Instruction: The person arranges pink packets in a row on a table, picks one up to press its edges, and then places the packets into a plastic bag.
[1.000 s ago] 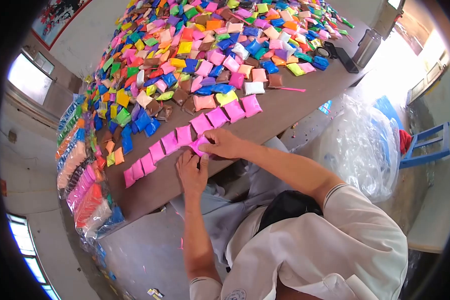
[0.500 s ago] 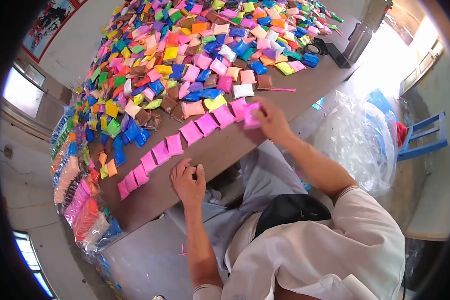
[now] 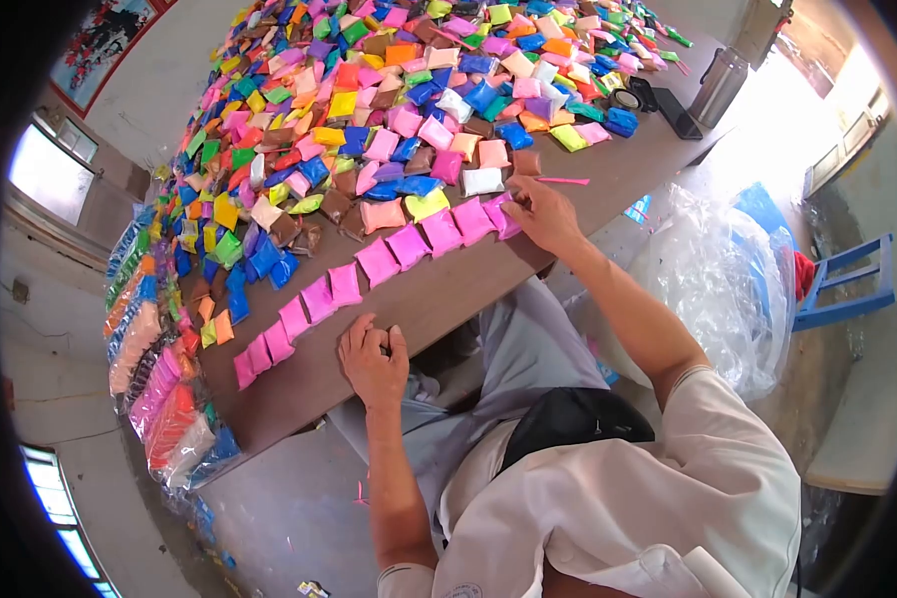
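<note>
A row of pink sachets [image 3: 379, 261] runs along the near edge of a long brown table [image 3: 448, 294]. My right hand [image 3: 540, 212] rests at the right end of that row, its fingers on the last pink sachet [image 3: 500, 214], pressing it onto the table. My left hand [image 3: 373, 357] lies on the table edge below the row with fingers curled loosely and nothing in it. A big heap of coloured sachets [image 3: 389, 100] covers the table beyond the row.
Packed strips of sachets [image 3: 159, 389] hang off the table's left end. A metal flask [image 3: 720, 85], a tape roll [image 3: 624, 98] and a dark phone [image 3: 676, 112] stand at the far right. A clear plastic bag [image 3: 718, 289] and a blue stool [image 3: 847, 284] sit on the floor to the right.
My right hand carried a pink sachet from in front of my left hand to the right end of the row and set it down there. My left hand drew back slightly.
</note>
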Available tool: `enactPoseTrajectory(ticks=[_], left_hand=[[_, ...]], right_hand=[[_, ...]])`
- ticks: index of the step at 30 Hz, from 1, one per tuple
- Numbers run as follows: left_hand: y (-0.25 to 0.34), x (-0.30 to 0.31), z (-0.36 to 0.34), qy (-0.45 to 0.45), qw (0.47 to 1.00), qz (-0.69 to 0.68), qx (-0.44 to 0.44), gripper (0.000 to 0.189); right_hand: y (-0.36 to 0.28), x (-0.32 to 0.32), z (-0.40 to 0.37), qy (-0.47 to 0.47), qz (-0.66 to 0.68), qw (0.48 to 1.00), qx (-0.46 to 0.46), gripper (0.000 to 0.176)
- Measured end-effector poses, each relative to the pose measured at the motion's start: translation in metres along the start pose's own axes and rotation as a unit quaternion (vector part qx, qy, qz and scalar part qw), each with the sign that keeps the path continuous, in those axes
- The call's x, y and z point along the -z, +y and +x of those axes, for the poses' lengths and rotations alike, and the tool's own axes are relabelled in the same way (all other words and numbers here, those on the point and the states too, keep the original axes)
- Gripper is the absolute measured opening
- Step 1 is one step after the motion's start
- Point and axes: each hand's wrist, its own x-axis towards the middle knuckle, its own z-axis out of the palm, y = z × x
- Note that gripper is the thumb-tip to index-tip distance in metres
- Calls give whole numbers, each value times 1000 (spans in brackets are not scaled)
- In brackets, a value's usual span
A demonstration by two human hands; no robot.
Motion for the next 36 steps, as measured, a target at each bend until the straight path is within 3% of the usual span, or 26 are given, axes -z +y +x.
enactPoseTrajectory(ticks=[6, 15, 18, 21, 25, 28, 31, 36], left_hand=[[0, -1, -1, 13, 1000, -9, -2, 23], [2, 1, -2, 13, 1000, -13, 10, 23], [4, 3, -2, 10, 1000, -18, 14, 23], [4, 3, -2, 22, 1000, -18, 11, 22], [5, 5, -3, 19, 999, -39, 32, 21], [7, 6, -2, 24, 998, -42, 27, 22], [7, 6, -4, 35, 998, -40, 22, 22], [4, 2, -7, 26, 999, -33, 26, 23]], right_hand=[[-5, -14, -1, 46, -49, 995, 70, 34], [-22, -21, -2, 20, -26, 998, 52, 29], [-23, -25, -2, 112, -71, 982, 135, 28], [-45, -22, 2, 108, -61, 964, 235, 27], [-96, -39, 7, -14, -2, 938, 345, 34], [-124, -76, 11, -55, 36, 906, 419, 36], [-153, -111, 11, -148, 40, 877, 456, 42], [-202, -183, -1, -204, -8, 838, 506, 52]])
